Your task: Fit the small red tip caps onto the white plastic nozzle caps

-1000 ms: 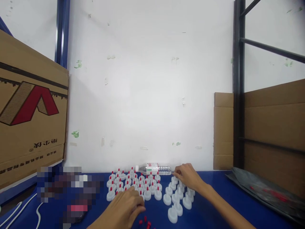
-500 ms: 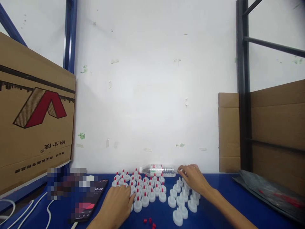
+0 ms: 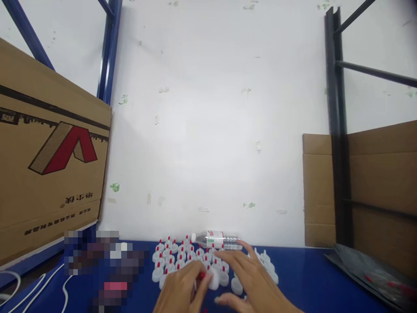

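My left hand (image 3: 184, 289) is at the front centre, thumb and fingers pinched on a white nozzle cap (image 3: 214, 279) by its red tip (image 3: 202, 275). The cap lies tilted, its wide base toward my right hand. Just right of it, my right hand (image 3: 254, 280) has thumb and fingers spread, with nothing visible between them. Several red-tipped white nozzle caps (image 3: 170, 259) stand upright in a group behind my left hand. White caps without red tips (image 3: 237, 285) stand around my right hand, which partly hides them.
A clear plastic bottle (image 3: 215, 239) lies on its side against the wall, behind the caps. A large cardboard box (image 3: 65, 182) stands at left, near white cables (image 3: 39, 287) and a blurred-out patch. A dark plastic bag (image 3: 368, 274) lies at right on the blue table (image 3: 302, 282).
My right hand has come from the back right to the front centre. My left hand has moved right and now pinches a red-tipped cap. The view has shifted slightly.
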Tool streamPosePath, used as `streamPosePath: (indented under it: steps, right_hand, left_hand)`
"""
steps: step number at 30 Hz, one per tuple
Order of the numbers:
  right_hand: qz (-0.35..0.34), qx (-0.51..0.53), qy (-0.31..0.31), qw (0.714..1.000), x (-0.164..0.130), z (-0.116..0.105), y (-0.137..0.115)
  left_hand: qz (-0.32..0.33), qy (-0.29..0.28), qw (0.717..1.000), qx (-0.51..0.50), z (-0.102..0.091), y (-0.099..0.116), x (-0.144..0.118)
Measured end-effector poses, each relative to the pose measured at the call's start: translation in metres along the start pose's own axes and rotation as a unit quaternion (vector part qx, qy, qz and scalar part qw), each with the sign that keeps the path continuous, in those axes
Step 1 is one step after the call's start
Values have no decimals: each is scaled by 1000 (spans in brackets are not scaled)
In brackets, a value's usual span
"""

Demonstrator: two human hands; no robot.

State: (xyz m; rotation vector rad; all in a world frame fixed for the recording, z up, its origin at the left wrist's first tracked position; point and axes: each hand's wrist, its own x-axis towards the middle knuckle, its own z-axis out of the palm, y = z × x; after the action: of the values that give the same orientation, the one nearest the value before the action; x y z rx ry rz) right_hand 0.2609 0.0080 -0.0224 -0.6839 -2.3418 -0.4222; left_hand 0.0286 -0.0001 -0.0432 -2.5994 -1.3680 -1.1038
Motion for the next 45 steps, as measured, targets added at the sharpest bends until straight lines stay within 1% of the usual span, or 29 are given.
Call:
streamPosePath:
  steps: [2,4,6,8,10,12,14,16,19,21,24,28,32,35,39,41,45]
  right_hand:
    - [-34,20,20,999,4,9,-13]
    - [-51,24,50,997,4,18,-20]
    - [-64,14,67,996,3,22,-20]
    - [-69,-6,59,996,0,20,-13]
    - [-37,-33,45,998,-4,14,4]
    - [43,-58,45,996,-10,7,29]
    - [134,-82,63,986,-20,3,57]
    - [204,-120,74,969,-30,2,81]
    - [234,-144,76,959,-43,5,103]
    - [235,-146,71,958,-48,6,108]
    - [230,-146,62,960,-51,6,111]
    - [232,-154,55,959,-53,2,117]
    - [241,-169,58,954,-57,-2,125]
    - [250,-179,59,950,-61,-4,131]
    - [275,-190,53,941,-68,-6,140]
    - [288,-191,44,937,-72,-5,144]
    - [314,-184,16,931,-81,-1,153]
  left_hand:
    - [41,17,998,-42,11,3,-3]
    - [71,22,997,-36,17,4,-6]
    - [89,12,996,-27,17,6,-6]
    - [67,5,997,-50,8,9,-5]
    - [-5,13,995,-94,-5,11,-2]
    - [-75,19,990,-118,-18,10,1]
    - [-94,14,992,-80,-26,6,4]
    - [-87,-25,996,-6,-26,0,6]
    - [-69,-98,991,66,-17,-8,5]
    - [-60,-140,986,74,-13,-9,2]
    - [-50,-190,978,68,-16,-5,-1]
    - [-17,-230,971,57,-28,1,-3]
    - [-25,-263,963,48,-32,4,-4]
    - [-24,-256,965,50,-31,4,-3]
    - [-21,-194,975,106,-30,-1,5]
    - [-36,-169,974,145,-29,-8,9]
    - [-73,-160,967,187,-23,-22,9]
